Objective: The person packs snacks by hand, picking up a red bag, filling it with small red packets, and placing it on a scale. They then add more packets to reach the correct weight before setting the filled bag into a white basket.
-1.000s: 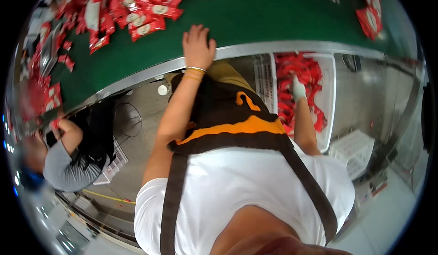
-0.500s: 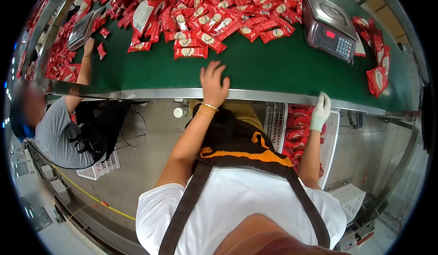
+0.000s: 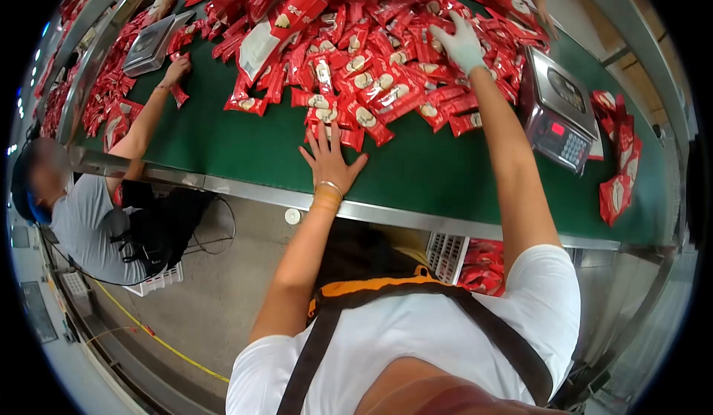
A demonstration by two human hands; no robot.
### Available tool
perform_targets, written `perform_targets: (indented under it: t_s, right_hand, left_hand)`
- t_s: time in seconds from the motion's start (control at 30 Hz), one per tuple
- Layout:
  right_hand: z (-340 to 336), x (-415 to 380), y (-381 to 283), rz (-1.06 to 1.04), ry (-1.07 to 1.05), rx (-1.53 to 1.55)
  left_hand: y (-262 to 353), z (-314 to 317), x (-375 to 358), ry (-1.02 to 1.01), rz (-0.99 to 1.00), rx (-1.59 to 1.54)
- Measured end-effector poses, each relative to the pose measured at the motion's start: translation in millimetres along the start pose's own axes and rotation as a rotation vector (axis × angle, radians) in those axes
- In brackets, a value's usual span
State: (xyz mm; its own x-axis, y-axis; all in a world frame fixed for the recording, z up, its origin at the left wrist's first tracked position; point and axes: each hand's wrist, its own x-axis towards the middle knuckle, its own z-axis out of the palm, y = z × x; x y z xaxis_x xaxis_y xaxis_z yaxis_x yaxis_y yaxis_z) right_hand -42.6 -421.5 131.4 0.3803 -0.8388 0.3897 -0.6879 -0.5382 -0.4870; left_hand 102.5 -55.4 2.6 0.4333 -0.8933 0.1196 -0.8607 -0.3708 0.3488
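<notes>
A large heap of small red packets (image 3: 382,92) with pale oval prints covers the far part of the green work surface (image 3: 245,144). My left hand (image 3: 332,164), bare with a bracelet at the wrist, lies near the front edge with fingers spread. Its fingertips reach the nearest red packet (image 3: 343,138). Across the heap, my right hand (image 3: 462,46) in a pale glove rests among the packets, fingers apart. I see nothing held in either hand. A larger red and white bag (image 3: 278,32) lies on the heap's left side.
A digital scale (image 3: 561,114) stands right of the heap, with large red bags (image 3: 620,166) beyond it. Another scale (image 3: 154,43) is at the left, near a seated co-worker (image 3: 104,218). Other people's arms reach in from the far side. A white crate (image 3: 448,255) sits below the edge.
My right hand has gone from the front edge by the crate forward onto the heap. My left hand has come down onto the surface, touching the front packets. The view has shifted.
</notes>
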Motion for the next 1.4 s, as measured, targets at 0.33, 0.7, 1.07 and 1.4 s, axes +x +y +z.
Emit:
perform_targets:
  t_s: [0.33, 0.7, 1.07, 1.4]
  right_hand:
    - [86.6, 36.7, -29.0, -0.007, -0.387, -0.524]
    - [41.1, -105.8, 1.4, 0.022, -0.488, -0.158]
    - [13.8, -189.0, 26.5, -0.180, 0.030, -0.070]
    - [-61.1, -408.6, 47.8, 0.067, -0.042, -0.213]
  left_hand:
    - [-0.8, -0.4, -0.1, 0.017, 0.007, -0.035]
    - [12.0, 8.3, 4.7, 0.009, 0.260, -0.137]
    - [48.6, 33.2, 0.6, 0.217, 0.173, -0.229]
    - [58.4, 24.0, -94.4, -0.031, 0.482, -0.286]
